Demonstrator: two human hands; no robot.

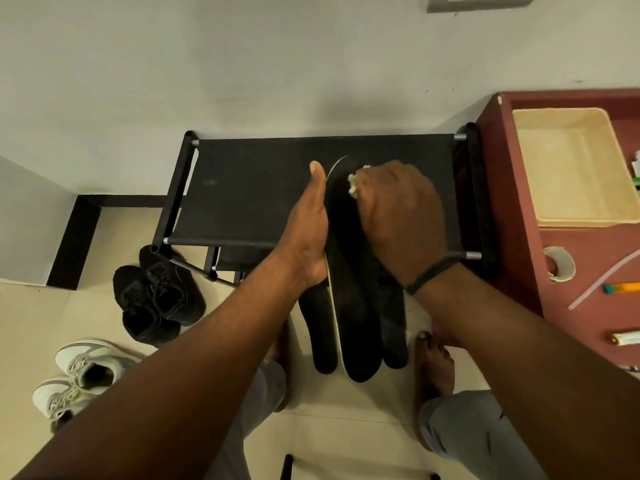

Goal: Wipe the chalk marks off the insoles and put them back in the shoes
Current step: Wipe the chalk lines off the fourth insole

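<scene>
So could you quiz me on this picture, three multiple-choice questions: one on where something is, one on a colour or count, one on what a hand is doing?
1. Where are the black shoes?
A. on the rack
B. on the floor left of the rack
C. in the tray

2. How many pairs of shoes show?
A. one
B. two
C. four

3. What is the right hand doing?
A. hanging idle
B. pressing a cloth on an insole
C. lifting a shoe

Key: 1 B, the black shoes sit on the floor by the rack. 2 B, those plus the white shoes. 3 B, the right hand grips a cloth against the insole that the left hand steadies.
</scene>
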